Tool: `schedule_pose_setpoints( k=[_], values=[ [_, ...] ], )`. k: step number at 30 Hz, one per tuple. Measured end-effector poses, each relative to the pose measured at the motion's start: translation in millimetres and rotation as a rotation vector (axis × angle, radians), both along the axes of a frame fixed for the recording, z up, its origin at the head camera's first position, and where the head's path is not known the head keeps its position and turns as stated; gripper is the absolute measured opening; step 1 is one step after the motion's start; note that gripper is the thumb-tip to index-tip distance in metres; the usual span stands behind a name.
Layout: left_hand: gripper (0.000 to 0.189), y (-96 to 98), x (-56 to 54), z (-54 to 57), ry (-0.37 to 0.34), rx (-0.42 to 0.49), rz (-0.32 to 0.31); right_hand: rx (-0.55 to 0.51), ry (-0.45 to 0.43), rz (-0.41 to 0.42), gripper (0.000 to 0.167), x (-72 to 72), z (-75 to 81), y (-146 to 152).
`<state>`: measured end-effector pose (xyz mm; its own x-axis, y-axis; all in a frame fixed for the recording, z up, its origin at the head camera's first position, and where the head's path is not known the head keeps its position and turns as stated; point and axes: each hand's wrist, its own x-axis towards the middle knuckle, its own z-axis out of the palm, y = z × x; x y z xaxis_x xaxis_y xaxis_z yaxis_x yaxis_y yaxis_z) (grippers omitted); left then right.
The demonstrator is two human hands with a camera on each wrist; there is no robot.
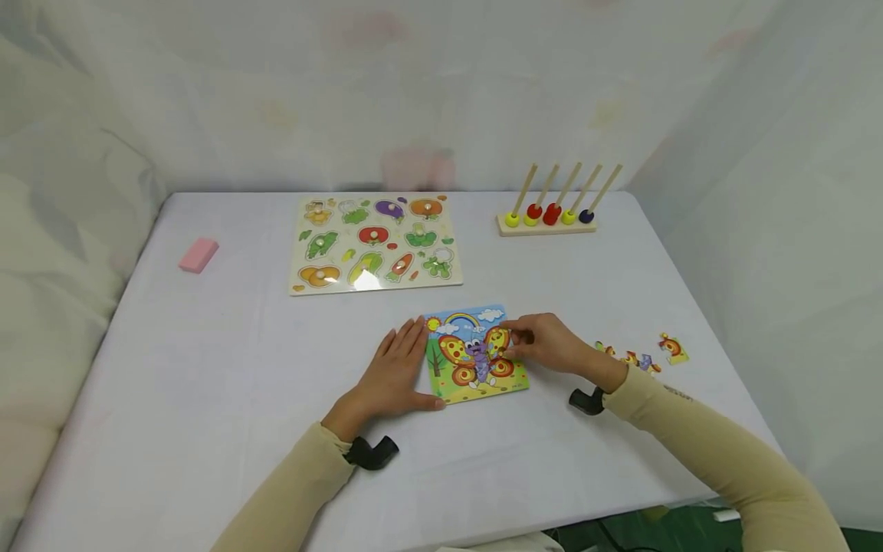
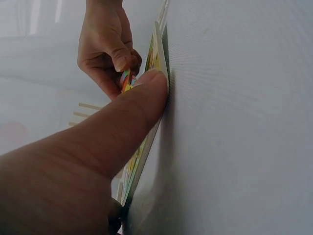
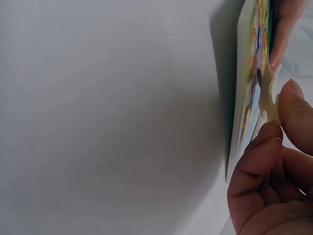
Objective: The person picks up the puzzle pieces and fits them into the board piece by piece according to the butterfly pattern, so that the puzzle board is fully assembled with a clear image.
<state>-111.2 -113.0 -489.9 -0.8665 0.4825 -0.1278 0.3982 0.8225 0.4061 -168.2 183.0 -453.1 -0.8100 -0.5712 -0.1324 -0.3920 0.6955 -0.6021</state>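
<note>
A small butterfly jigsaw board [image 1: 476, 394] lies on the white table in front of the person. The left hand [image 1: 395, 381] rests along its left side, fingers straight and together, with the thumb [image 2: 139, 105] against the lower left corner. Over the board's upper right part, the right hand [image 1: 550, 345] pinches a jigsaw piece [image 3: 266, 93] between thumb and fingertips. The piece is tilted up from the picture in the right wrist view, its pale back showing. Its coloured face [image 2: 128, 81] shows in the left wrist view.
Loose jigsaw pieces [image 1: 673, 349] lie to the right, partly behind the right forearm. A vegetable peg puzzle [image 1: 414, 287] is at the back, with a bead counting stand [image 1: 548, 229] to its right. A pink block [image 1: 198, 255] sits at the far left.
</note>
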Motion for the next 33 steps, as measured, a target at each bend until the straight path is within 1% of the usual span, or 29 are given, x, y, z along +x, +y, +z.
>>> schedule_pose_setpoints(
  k=[4, 8, 15, 20, 23, 27, 33],
  values=[
    [0.125, 0.0, 0.5, 0.8, 0.000, 0.000, 0.002, 0.007, -0.005, 0.009, 0.050, 1.0, -3.5, -2.3],
    [0.125, -0.1, 1.1, 2.0, 0.003, 0.009, 0.003, 0.040, 0.013, 0.013, 0.053, 2.4, -6.2, -4.0],
    [0.125, 0.4, 1.0, 1.7, 0.007, 0.001, 0.006, 0.122, 0.062, 0.032, 0.056, 4.4, -6.1, -6.3],
    [0.125, 0.8, 1.1, 2.3, 0.012, -0.003, 0.007, 0.196, 0.126, 0.074, 0.058, 4.6, -4.5, -7.0],
    [0.125, 1.0, 1.4, 3.0, 0.011, -0.008, 0.008, 0.221, 0.154, 0.093, 0.058, 4.5, -3.8, -6.9],
    [0.124, 1.3, 2.1, 4.7, 0.006, 0.000, 0.009, 0.195, 0.143, 0.081, 0.057, 4.6, -2.9, -6.8],
    [0.124, 1.5, 2.3, 5.7, 0.005, -0.001, 0.010, 0.126, 0.132, 0.027, 0.045, 5.2, -2.7, -4.1]
  ],
)
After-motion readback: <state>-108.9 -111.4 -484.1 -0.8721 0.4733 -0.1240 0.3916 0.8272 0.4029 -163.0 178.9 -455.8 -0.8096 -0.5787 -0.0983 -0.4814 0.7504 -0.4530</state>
